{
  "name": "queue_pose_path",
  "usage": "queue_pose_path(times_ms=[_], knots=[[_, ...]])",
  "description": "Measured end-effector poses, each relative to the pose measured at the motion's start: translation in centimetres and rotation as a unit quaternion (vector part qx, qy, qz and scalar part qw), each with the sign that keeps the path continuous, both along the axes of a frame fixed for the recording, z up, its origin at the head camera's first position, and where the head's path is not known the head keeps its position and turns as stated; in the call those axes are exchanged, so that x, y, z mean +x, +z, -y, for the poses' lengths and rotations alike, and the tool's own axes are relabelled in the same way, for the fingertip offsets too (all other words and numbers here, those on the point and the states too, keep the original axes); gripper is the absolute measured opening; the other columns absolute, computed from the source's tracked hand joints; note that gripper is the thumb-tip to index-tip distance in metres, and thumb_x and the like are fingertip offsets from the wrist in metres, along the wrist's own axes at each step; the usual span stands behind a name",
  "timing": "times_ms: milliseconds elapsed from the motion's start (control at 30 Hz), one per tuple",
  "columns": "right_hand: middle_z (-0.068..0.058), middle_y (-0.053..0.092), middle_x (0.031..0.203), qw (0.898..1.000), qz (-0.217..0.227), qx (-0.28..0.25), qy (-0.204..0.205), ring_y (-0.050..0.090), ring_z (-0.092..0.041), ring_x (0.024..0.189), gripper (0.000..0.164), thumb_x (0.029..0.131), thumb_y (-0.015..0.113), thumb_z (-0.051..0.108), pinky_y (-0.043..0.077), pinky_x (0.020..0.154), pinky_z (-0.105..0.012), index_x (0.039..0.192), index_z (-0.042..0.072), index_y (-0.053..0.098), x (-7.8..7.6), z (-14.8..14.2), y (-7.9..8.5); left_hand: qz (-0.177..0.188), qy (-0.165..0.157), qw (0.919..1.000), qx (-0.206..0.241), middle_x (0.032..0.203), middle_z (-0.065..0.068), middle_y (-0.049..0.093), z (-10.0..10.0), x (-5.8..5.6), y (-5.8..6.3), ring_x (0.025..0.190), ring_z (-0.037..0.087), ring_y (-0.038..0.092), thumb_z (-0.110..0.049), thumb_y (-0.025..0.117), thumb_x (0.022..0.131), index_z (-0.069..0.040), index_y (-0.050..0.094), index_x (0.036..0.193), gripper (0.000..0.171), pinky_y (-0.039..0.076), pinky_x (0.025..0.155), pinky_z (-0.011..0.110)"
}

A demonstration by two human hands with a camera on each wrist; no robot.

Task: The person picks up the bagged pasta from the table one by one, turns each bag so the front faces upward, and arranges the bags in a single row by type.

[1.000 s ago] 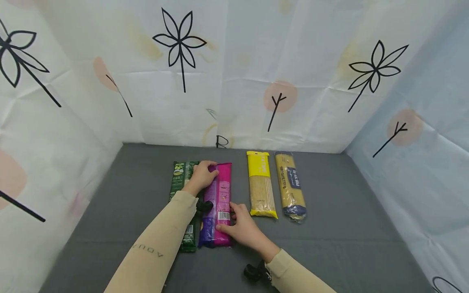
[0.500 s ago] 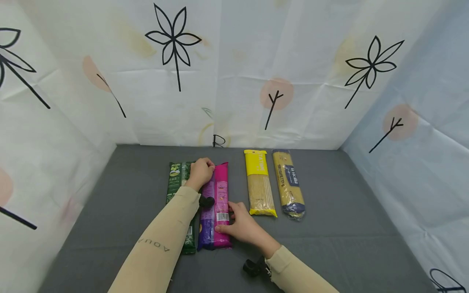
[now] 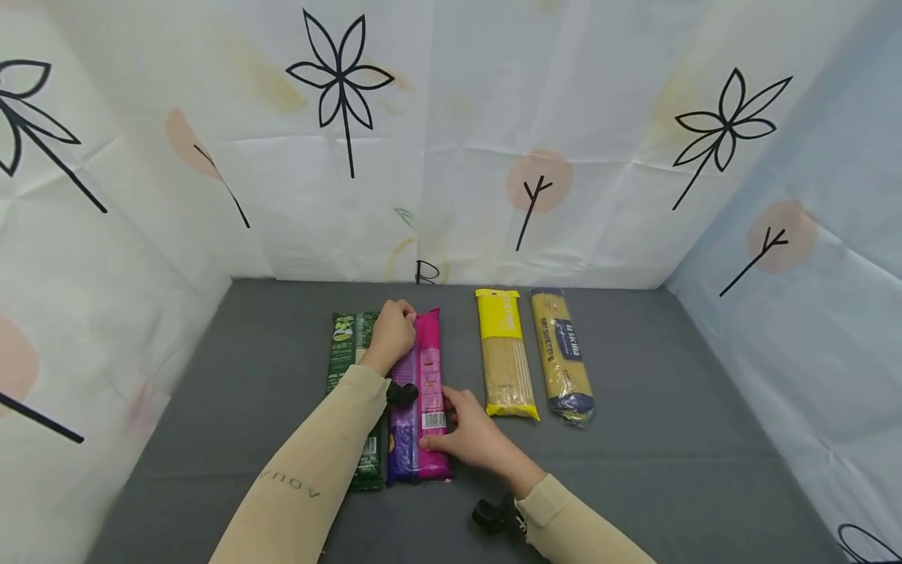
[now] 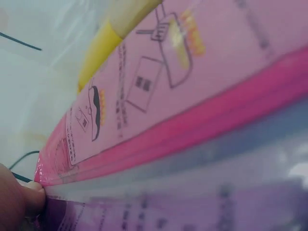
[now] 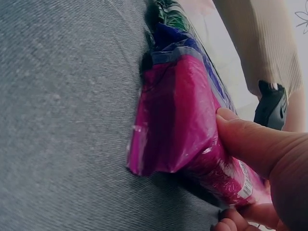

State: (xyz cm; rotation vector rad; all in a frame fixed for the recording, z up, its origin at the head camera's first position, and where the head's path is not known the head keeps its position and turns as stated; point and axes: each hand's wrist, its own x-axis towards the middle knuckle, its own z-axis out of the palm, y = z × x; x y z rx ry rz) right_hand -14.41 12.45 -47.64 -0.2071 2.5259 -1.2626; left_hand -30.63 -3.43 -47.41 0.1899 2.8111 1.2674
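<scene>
A pink and purple packet [image 3: 430, 376] lies lengthwise on the grey cloth in the head view. My left hand [image 3: 391, 337] pinches its far end; in the left wrist view the fingertips [image 4: 33, 195] are on its corner. At the near right side, my right hand [image 3: 474, 429] grips the packet's edge. The right wrist view shows that thumb [image 5: 245, 137] on top and the other fingers low along the side. Directly left of it lies a green packet [image 3: 343, 348], partly hidden beneath my left arm.
To the right lie a yellow-ended pasta packet [image 3: 506, 352] and a spaghetti packet with blue ends [image 3: 561, 356], side by side. Grey cloth [image 3: 655, 439] covers the table. Patterned white curtains [image 3: 465, 102] enclose the back and sides.
The pink and purple packet has turned slightly, its far end going left and its near end right. Both hands stay on it; the head view has shifted a little.
</scene>
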Motion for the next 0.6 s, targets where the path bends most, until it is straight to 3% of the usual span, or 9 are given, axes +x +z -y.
queue_pose_path(times_ms=[233, 433, 600], knots=[[-0.008, 0.051, 0.122, 0.999, 0.017, -0.031, -0.010, 0.051, -0.024, 0.101, 0.091, 0.078, 0.081, 0.037, 0.049, 0.082, -0.040, 0.150, 0.011, 0.031, 0.0, -0.4, -0.1, -0.047, 0.007, 0.9981, 0.041, 0.108, 0.013, 0.048, 0.6, 0.9, 1.6, 0.084, 0.026, 0.050, -0.017, 0.043, 0.104, -0.005, 0.058, 0.102, 0.019, 0.045, 0.072, 0.040], [-0.005, 0.058, 0.107, 0.998, 0.026, -0.060, -0.015, 0.055, -0.021, 0.094, 0.078, 0.081, 0.079, 0.035, 0.049, 0.077, -0.038, 0.144, 0.010, 0.040, -0.2, -0.3, 0.0, -0.071, 0.029, 0.9955, 0.057, 0.106, 0.011, 0.049, 0.8, 1.3, 3.0, 0.088, 0.026, 0.050, -0.015, 0.047, 0.102, -0.005, 0.059, 0.100, 0.016, 0.045, 0.076, 0.041], [-0.003, 0.065, 0.095, 0.993, 0.049, -0.109, -0.004, 0.061, -0.017, 0.083, 0.064, 0.085, 0.077, 0.029, 0.051, 0.072, -0.033, 0.135, 0.005, 0.047, -0.1, -0.1, -0.2, -0.084, 0.038, 0.9937, 0.064, 0.107, 0.010, 0.050, 1.2, 1.5, 3.4, 0.089, 0.026, 0.051, -0.015, 0.048, 0.102, -0.006, 0.060, 0.099, 0.015, 0.045, 0.077, 0.042]])
